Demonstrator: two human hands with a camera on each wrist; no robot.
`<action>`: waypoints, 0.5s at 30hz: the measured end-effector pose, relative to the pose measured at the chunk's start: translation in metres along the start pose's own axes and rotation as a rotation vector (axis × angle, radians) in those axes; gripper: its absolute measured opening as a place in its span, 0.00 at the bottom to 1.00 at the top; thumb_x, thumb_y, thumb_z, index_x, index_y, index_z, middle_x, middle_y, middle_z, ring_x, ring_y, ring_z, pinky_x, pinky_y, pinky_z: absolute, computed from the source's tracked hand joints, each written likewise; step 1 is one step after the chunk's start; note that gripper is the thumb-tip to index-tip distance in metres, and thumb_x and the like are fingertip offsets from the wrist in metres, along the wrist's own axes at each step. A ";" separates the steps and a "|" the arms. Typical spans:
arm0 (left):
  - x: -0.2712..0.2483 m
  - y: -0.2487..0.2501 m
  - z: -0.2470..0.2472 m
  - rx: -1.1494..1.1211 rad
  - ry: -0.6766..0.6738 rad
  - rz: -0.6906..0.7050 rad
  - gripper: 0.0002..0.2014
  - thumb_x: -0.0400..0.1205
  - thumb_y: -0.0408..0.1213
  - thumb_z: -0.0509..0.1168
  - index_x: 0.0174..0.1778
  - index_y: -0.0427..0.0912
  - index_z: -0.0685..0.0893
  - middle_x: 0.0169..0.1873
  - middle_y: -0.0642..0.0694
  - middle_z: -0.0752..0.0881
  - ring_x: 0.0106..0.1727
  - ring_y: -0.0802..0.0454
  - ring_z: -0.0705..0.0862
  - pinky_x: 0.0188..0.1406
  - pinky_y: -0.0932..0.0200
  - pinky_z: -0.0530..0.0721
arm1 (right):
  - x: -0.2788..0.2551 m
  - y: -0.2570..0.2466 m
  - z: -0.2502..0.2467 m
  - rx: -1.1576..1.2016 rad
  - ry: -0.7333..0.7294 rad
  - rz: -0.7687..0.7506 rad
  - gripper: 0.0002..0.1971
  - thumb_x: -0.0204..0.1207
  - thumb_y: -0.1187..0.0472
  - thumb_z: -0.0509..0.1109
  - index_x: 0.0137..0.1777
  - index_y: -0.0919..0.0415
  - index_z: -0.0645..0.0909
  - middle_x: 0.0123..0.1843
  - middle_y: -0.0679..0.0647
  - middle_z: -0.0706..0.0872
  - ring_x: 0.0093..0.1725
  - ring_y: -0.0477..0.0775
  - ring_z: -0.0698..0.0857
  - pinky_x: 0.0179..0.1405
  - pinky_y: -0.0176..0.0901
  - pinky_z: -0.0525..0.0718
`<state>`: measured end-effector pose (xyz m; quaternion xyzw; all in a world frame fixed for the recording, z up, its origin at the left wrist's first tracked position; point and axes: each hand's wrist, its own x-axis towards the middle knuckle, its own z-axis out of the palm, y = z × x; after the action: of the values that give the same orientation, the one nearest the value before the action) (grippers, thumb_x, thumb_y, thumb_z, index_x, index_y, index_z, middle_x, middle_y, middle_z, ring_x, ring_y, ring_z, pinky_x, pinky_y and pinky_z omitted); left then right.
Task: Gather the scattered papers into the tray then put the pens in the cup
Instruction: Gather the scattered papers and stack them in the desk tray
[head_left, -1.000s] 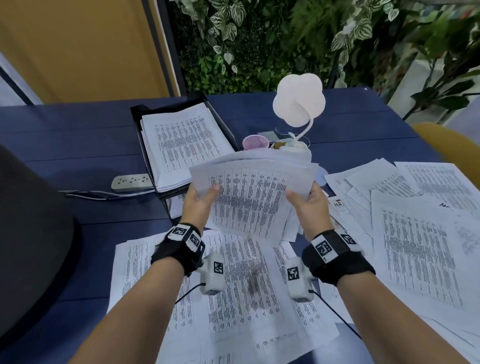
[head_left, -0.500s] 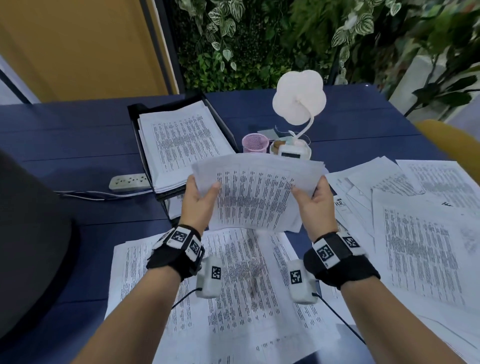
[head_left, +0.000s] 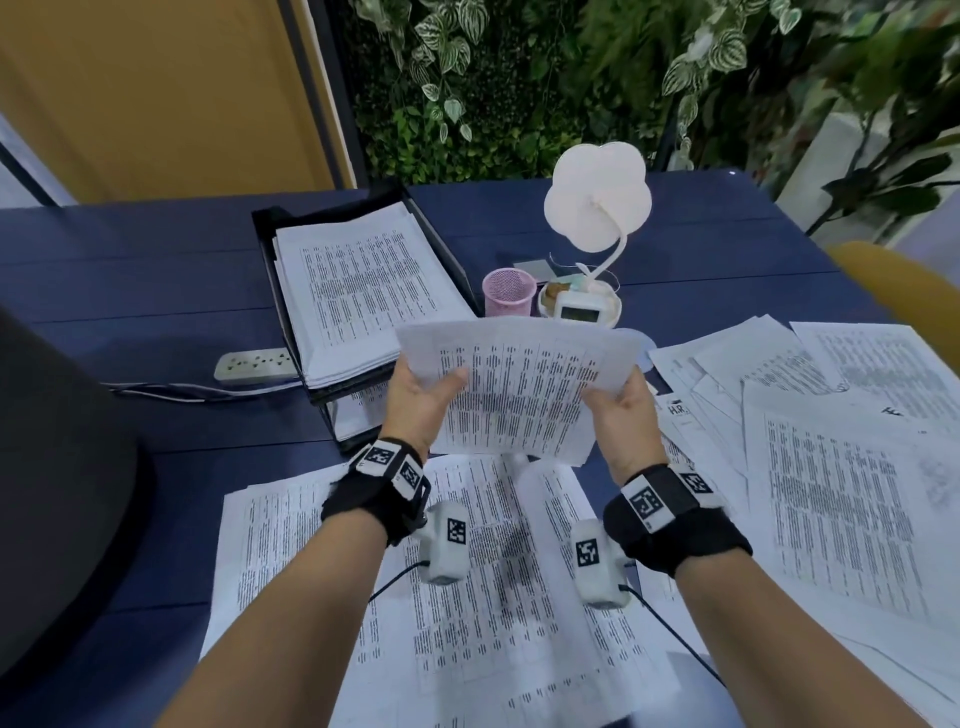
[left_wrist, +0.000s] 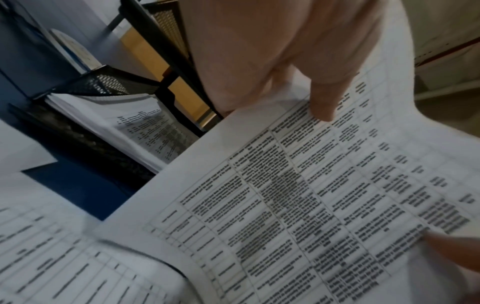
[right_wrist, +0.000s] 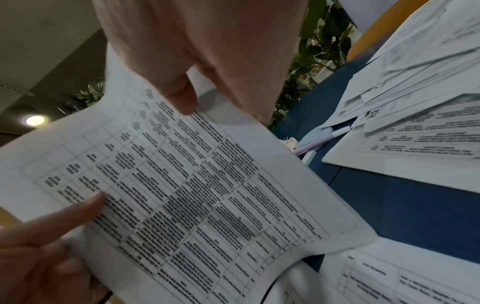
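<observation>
Two hands held a sheaf of printed papers (head_left: 514, 395) in the air just in front of the black tray (head_left: 270, 249), the left hand (head_left: 415, 400) pinching its left edge and the right hand (head_left: 621, 415) pinching the right, thumbs on the printed face. The sheaf bowed between them, a sign of light, limp sheets that would likely sag or fan apart if held at one point only; a grip on both short edges looked the safer hold. The tray already carried a stack. More loose papers (head_left: 841, 499) lay right of the tray, and others (head_left: 467, 597) on the blue table (head_left: 130, 291) beneath the forearms. A pink mesh cup (head_left: 509, 292) stood just right of the tray.
</observation>
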<state>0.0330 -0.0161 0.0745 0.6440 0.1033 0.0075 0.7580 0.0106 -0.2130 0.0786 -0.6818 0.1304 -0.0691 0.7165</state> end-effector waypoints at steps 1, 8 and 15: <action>-0.001 0.001 0.002 0.028 -0.021 0.008 0.17 0.77 0.29 0.71 0.59 0.47 0.79 0.54 0.51 0.87 0.58 0.55 0.84 0.65 0.52 0.79 | -0.001 0.000 0.001 -0.013 -0.018 0.006 0.22 0.79 0.75 0.61 0.72 0.64 0.71 0.63 0.56 0.85 0.59 0.51 0.85 0.64 0.50 0.81; 0.003 0.017 -0.001 0.015 -0.037 0.118 0.13 0.79 0.33 0.69 0.60 0.44 0.82 0.58 0.42 0.87 0.62 0.46 0.85 0.67 0.41 0.79 | 0.003 0.000 -0.009 -0.087 0.036 -0.039 0.03 0.77 0.61 0.71 0.44 0.53 0.81 0.41 0.45 0.87 0.42 0.45 0.84 0.49 0.46 0.82; 0.006 0.032 -0.011 -0.348 -0.068 0.053 0.27 0.78 0.38 0.67 0.74 0.39 0.72 0.67 0.41 0.81 0.68 0.42 0.81 0.66 0.31 0.76 | 0.010 0.013 -0.030 0.209 0.095 0.147 0.12 0.74 0.64 0.74 0.58 0.61 0.84 0.60 0.63 0.87 0.58 0.63 0.87 0.55 0.57 0.86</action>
<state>0.0410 0.0014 0.1034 0.5056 0.0579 0.0234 0.8605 0.0104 -0.2438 0.0633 -0.5879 0.2059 -0.0620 0.7798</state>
